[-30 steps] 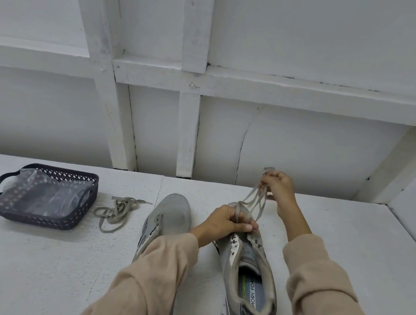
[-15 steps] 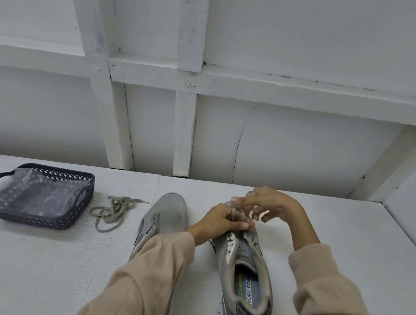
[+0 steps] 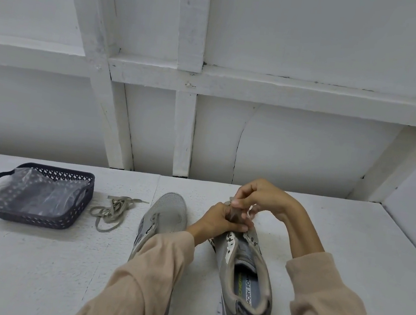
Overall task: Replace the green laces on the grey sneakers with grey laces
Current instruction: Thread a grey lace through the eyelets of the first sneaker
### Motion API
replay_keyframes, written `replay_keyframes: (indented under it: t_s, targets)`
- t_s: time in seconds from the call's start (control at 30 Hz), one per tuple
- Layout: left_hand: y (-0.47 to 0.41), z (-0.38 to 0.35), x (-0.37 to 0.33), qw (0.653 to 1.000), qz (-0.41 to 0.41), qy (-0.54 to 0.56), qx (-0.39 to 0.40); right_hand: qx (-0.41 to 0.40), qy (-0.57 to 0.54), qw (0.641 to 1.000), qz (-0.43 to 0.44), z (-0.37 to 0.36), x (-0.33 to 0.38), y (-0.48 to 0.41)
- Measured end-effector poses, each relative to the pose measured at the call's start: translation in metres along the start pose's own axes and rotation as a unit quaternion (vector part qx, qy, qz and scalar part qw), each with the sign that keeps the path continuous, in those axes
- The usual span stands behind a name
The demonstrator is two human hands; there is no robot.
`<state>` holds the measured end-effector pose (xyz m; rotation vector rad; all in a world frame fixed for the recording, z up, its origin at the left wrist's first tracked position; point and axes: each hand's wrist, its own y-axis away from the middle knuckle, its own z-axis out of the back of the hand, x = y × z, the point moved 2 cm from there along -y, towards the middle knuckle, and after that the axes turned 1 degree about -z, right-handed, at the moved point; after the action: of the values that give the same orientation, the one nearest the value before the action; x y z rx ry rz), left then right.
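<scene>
Both hands met over the toe end of the right sneaker on the table. The left hand gripped the shoe's front; the right hand pinched a lace there, fingers closed. The other sneaker lay just left, partly under the left sleeve. A loose lace lay between it and the basket.
</scene>
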<state>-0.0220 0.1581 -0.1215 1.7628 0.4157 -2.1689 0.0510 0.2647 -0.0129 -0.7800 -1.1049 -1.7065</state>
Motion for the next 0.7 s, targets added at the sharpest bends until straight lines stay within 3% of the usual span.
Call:
replay_keyframes:
  t_s: [0.3,0.5,0.7]
  targets:
    - [-0.002,0.0,0.001,1.0,0.02,0.005,-0.003,0.03,-0.137,0.983,0.115,0.01,0.04,0.014]
    - [0.002,-0.001,-0.005,1.0,0.017,0.025,0.004,0.062,-0.333,0.917,0.21,0.019,0.047,0.013]
    - [0.003,-0.001,-0.007,1.0,0.018,0.023,-0.008,0.017,-0.403,0.882,0.244,0.018,0.056,0.001]
